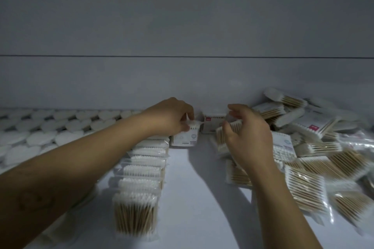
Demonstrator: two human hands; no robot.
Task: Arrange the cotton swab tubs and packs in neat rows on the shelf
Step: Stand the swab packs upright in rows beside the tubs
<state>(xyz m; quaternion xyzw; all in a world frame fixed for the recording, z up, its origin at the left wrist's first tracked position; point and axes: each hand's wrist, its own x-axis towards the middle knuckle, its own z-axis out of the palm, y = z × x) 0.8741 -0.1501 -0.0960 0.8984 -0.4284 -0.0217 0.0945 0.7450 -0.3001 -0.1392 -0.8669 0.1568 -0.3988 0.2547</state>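
Observation:
My left hand (172,116) pinches the top of a white-labelled swab pack (185,138) standing at the far end of a neat row of clear swab packs (141,170) that runs toward me. My right hand (245,133) hovers with curled fingers over a wooden-stick swab pack (221,137) and seems to touch it; the grip itself is hidden. A small box with a red mark (212,122) stands against the back wall between my hands.
A loose heap of swab packs (315,157) covers the right side of the white shelf (192,198). Rows of white heart-shaped tubs (46,127) fill the left. The back wall (182,83) is close behind.

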